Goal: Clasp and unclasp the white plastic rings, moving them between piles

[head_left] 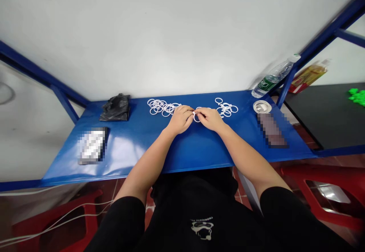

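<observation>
Two bare hands meet over the blue table (199,149), their fingertips drawn in close together at one white ring (194,118). The right hand (210,118) pinches it with bent fingers that cover part of its right side; the left hand (181,118) has its fingers narrowed at the ring's small knob. The knob sits at the loop's upper left, toward the wall (182,35), and the loop curves from there toward the person. Being round, the ring shows no clear long axis.

Beyond the left fingers lies a left pile of white rings (156,104), overlapping; near the right hand lies a smaller right pile (227,110).

Farther out to the left, a crumpled black bag (116,108) rests near the wall; whether it contains anything cannot be told. To the right, a capped clear bottle (274,77) with a green label leans in the picture, its fill level unclear. Just in front of it is a white coil (262,107). A yellow-labelled container (309,77) stands past the blue frame (288,82), contents unclear.
</observation>
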`<state>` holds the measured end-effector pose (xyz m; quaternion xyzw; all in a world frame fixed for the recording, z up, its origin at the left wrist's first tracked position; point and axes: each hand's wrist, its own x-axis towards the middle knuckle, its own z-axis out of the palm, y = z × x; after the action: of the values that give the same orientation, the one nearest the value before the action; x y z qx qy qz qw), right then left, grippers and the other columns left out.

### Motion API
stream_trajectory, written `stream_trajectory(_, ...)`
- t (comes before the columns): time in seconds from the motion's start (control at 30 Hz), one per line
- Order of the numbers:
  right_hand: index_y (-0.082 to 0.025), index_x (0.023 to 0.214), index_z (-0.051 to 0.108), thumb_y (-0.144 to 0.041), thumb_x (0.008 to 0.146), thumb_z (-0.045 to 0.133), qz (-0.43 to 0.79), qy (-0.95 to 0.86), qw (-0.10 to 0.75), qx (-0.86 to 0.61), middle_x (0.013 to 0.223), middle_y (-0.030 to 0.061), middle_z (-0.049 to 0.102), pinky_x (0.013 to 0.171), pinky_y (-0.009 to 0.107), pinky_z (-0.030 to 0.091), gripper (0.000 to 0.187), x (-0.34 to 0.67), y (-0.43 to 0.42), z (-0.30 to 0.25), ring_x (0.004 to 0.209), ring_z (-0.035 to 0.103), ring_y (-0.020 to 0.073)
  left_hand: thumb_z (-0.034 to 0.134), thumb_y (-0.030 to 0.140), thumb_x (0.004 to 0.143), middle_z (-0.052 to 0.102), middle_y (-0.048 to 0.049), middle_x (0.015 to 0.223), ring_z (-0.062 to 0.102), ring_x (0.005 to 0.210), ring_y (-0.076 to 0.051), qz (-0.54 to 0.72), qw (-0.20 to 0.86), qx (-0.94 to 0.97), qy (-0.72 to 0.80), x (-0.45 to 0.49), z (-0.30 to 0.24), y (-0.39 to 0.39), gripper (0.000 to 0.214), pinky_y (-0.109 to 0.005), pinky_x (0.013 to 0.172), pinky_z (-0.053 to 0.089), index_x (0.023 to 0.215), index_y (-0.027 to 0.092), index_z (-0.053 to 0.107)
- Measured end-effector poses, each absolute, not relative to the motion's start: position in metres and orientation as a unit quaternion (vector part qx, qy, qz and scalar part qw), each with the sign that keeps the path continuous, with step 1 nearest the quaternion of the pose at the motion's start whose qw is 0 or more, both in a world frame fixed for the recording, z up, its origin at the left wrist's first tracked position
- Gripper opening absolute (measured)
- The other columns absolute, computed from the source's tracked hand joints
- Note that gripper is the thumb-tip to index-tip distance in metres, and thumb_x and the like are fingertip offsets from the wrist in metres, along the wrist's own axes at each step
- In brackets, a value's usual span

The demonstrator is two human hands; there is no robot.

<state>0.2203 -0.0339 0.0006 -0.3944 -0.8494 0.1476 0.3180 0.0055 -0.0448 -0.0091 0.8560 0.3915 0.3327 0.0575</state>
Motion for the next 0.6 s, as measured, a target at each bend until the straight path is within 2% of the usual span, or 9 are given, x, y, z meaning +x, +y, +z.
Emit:
stream_trajectory(0.13, -0.025, 0.108, 0.078, -0.022, 0.101, 0.054, 0.124, -0.851, 0.287, -0.422, 0.1, 0.0034, 0.082, 0.075, 0.03, 0.047, 0.025, 0.2199, -0.0345, 0.0024, 0.085, 0.074, 0.0213, 0.05, 0.042, 0.108, 0.075, -0.0092, 0.118, 0.066, 0.115, -0.026, 0.337, 0.066, 0.865, 0.366, 0.0045, -0.0076, -0.0455, 0.032, -0.047, 0.107, 0.047, 0.107, 0.022, 0.074)
stream_trajectory(0.3, -0.025, 0.107, 0.078, -0.022, 0.1, 0.055, 0.108, -0.85, 0.271, -0.439, 0.096, 0.003, 0.082, 0.072, 0.03, 0.044, 0.024, 0.2182, -0.0359, 0.0045, 0.083, 0.073, 0.0215, 0.05, 0.046, 0.107, 0.075, -0.0098, 0.117, 0.066, 0.113, -0.026, 0.326, 0.069, 0.868, 0.367, 0.0048, -0.0096, -0.0444, 0.034, -0.047, 0.104, 0.048, 0.106, 0.022, 0.074)
stream_trajectory(0.5, -0.025, 0.118, 0.076, -0.023, 0.099, 0.054, 0.12, -0.856, 0.282, -0.417, 0.105, 0.0037, 0.082, 0.077, 0.031, 0.046, 0.029, 0.2187, -0.0375, 0.0067, 0.088, 0.073, 0.0223, 0.045, 0.037, 0.109, 0.076, -0.0099, 0.111, 0.067, 0.108, -0.025, 0.33, 0.052, 0.86, 0.386, 0.0061, -0.0138, -0.0415, 0.034, -0.046, 0.1, 0.049, 0.097, 0.021, 0.072)
stream_trajectory(0.6, -0.023, 0.118, 0.073, -0.026, 0.099, 0.054, 0.14, -0.863, 0.284, -0.394, 0.103, 0.0053, 0.081, 0.076, 0.031, 0.045, 0.028, 0.2206, -0.0381, 0.0079, 0.087, 0.071, 0.0222, 0.043, 0.036, 0.11, 0.075, -0.0099, 0.109, 0.066, 0.106, -0.024, 0.328, 0.052, 0.86, 0.388, 0.0061, -0.0129, -0.0414, 0.035, -0.045, 0.099, 0.049, 0.094, 0.02, 0.071)
